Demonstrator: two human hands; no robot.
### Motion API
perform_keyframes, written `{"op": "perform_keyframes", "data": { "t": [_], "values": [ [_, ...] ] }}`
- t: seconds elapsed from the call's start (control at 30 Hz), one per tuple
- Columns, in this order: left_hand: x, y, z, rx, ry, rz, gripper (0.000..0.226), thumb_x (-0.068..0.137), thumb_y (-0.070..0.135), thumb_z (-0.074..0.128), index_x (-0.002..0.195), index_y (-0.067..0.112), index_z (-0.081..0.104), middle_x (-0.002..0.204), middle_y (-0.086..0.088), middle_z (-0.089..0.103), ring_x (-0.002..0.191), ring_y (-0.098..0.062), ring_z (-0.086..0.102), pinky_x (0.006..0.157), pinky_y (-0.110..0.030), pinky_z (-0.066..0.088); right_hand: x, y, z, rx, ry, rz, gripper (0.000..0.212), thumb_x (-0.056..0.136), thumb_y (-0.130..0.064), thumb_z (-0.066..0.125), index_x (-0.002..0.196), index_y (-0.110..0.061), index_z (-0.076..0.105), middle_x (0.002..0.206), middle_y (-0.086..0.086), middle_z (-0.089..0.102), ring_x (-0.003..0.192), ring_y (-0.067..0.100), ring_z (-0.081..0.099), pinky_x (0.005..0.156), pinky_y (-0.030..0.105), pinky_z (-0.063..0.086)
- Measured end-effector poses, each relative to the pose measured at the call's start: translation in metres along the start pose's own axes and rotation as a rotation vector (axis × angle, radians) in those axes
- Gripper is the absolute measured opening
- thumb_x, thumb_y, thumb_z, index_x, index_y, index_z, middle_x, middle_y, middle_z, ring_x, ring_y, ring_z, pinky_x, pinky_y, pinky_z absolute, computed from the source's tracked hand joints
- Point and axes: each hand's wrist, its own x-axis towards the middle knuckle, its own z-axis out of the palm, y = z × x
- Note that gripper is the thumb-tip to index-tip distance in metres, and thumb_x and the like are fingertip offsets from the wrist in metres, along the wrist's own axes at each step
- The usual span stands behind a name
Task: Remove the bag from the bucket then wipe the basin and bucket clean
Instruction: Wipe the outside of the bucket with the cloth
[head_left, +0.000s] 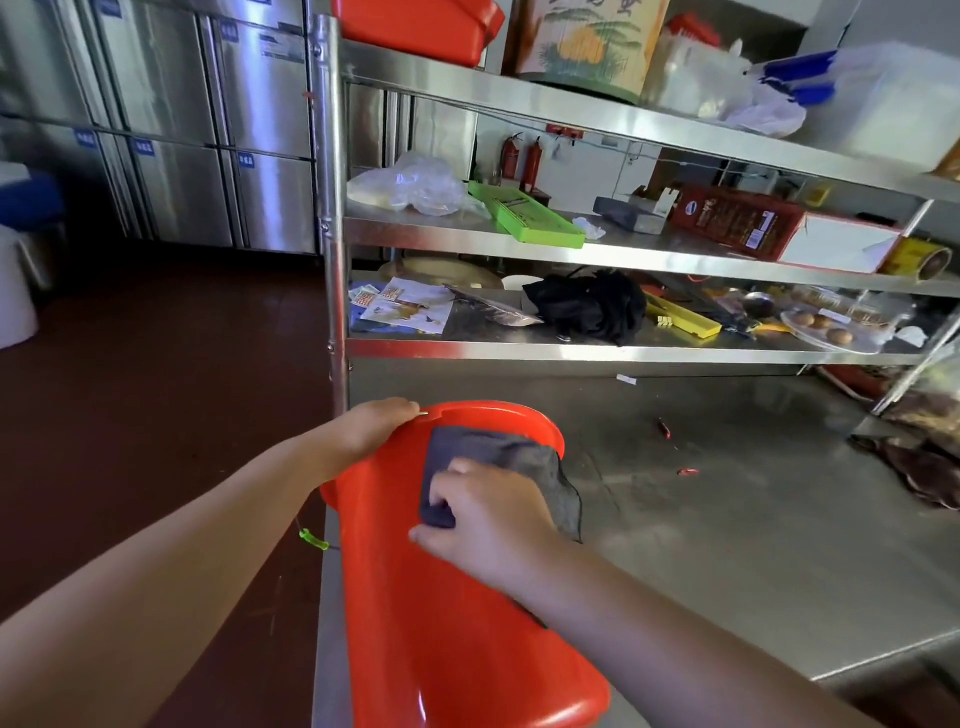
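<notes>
Glossy orange-red plastic bucket (447, 597) lies tipped on its side at the near left edge of the stainless steel surface (753, 519). Long axis runs near-to-far, one end toward the steel shelf rack (597, 249), the other toward the wearer; can't tell which end is the mouth. Interior not visible. Left hand (376, 423) grips the far rim, fingers curled over it. Right hand (483, 519) presses a dark grey cloth (498, 457) on the bucket's upper side, fingers bent onto the cloth. Cloth's right corner hangs off the side.
</notes>
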Motion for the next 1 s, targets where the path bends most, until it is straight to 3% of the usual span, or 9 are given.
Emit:
{"op": "perform_keyframes", "data": {
  "t": [0.07, 0.13, 0.2, 0.23, 0.33, 0.6, 0.73, 0.87, 1.0],
  "values": [
    [0.001, -0.001, -0.002, 0.051, 0.004, 0.022, 0.029, 0.099, 0.020, 0.041, 0.113, 0.002, 0.059, 0.111, -0.015, 0.059, 0.101, -0.023, 0.053, 0.102, -0.038, 0.038, 0.001, 0.006, 0.002, 0.059, 0.045, 0.031, 0.050, 0.074, -0.072, 0.043, 0.076, -0.026, 0.064, 0.084, -0.008, 0.060, 0.084, 0.013, 0.057, 0.063, 0.028, 0.040],
    [0.003, -0.002, -0.003, 0.101, 0.001, 0.029, 0.026, 0.100, 0.022, 0.041, 0.108, 0.007, 0.060, 0.106, -0.012, 0.058, 0.097, -0.021, 0.053, 0.101, -0.038, 0.039, 0.005, 0.023, 0.000, 0.116, 0.071, -0.050, 0.045, 0.083, -0.064, 0.039, 0.091, -0.032, 0.071, 0.105, -0.013, 0.066, 0.108, 0.010, 0.051, 0.091, 0.033, 0.041],
    [0.004, -0.002, -0.002, 0.137, -0.023, 0.006, 0.031, 0.100, 0.026, 0.040, 0.111, 0.008, 0.062, 0.111, -0.011, 0.062, 0.103, -0.025, 0.058, 0.102, -0.042, 0.040, 0.007, 0.044, 0.001, 0.039, -0.044, -0.199, 0.040, 0.093, -0.049, 0.041, 0.125, -0.034, 0.059, 0.141, -0.010, 0.048, 0.138, 0.012, 0.027, 0.116, 0.036, 0.015],
    [0.006, -0.001, -0.003, 0.147, -0.030, -0.006, 0.032, 0.100, 0.027, 0.040, 0.114, 0.010, 0.062, 0.116, -0.011, 0.063, 0.108, -0.026, 0.059, 0.103, -0.042, 0.041, 0.007, 0.053, 0.005, -0.012, -0.121, -0.256, 0.043, 0.096, -0.046, 0.040, 0.137, -0.034, 0.047, 0.151, -0.011, 0.033, 0.145, 0.011, 0.011, 0.118, 0.038, 0.002],
    [0.010, -0.001, -0.003, 0.173, -0.030, -0.020, 0.032, 0.099, 0.029, 0.039, 0.118, 0.014, 0.061, 0.125, -0.010, 0.061, 0.112, -0.022, 0.058, 0.104, -0.039, 0.041, 0.011, 0.065, 0.016, -0.099, -0.185, -0.315, 0.054, 0.095, -0.052, 0.033, 0.147, -0.037, 0.025, 0.158, -0.012, 0.013, 0.146, 0.010, -0.008, 0.118, 0.041, -0.009],
    [0.016, -0.006, 0.002, 0.225, -0.014, -0.036, 0.045, 0.095, 0.044, 0.047, 0.134, 0.022, 0.051, 0.140, 0.001, 0.049, 0.126, -0.014, 0.047, 0.110, -0.033, 0.032, 0.005, 0.048, 0.030, -0.135, -0.081, -0.122, 0.076, 0.080, -0.073, 0.020, 0.148, -0.038, 0.022, 0.158, -0.012, 0.012, 0.147, 0.015, -0.006, 0.116, 0.054, 0.000],
    [0.016, -0.010, 0.002, 0.261, -0.009, -0.039, 0.043, 0.092, 0.050, 0.048, 0.126, 0.025, 0.059, 0.130, -0.002, 0.058, 0.116, -0.019, 0.056, 0.108, -0.042, 0.037, -0.024, 0.042, 0.036, -0.163, -0.108, -0.165, 0.090, 0.073, -0.085, 0.024, 0.148, -0.037, 0.017, 0.160, -0.005, 0.008, 0.147, 0.022, -0.009, 0.114, 0.060, -0.001],
    [0.018, -0.013, -0.001, 0.286, 0.049, -0.046, 0.044, 0.087, 0.057, 0.050, 0.118, 0.029, 0.063, 0.123, -0.002, 0.062, 0.109, -0.022, 0.060, 0.104, -0.043, 0.041, -0.067, 0.041, 0.040, -0.131, -0.083, -0.265, 0.083, 0.075, -0.077, 0.037, 0.146, -0.035, 0.026, 0.158, -0.003, 0.018, 0.147, 0.025, -0.001, 0.113, 0.063, 0.004],
    [0.020, -0.014, -0.003, 0.369, 0.080, -0.022, 0.049, 0.089, 0.059, 0.044, 0.124, 0.029, 0.059, 0.132, -0.001, 0.057, 0.117, -0.021, 0.054, 0.106, -0.039, 0.038, -0.101, 0.038, 0.046, -0.013, -0.045, -0.388, 0.068, 0.080, -0.061, 0.051, 0.141, -0.035, 0.041, 0.154, -0.006, 0.029, 0.147, 0.023, 0.006, 0.112, 0.063, 0.009]
  ]
}}
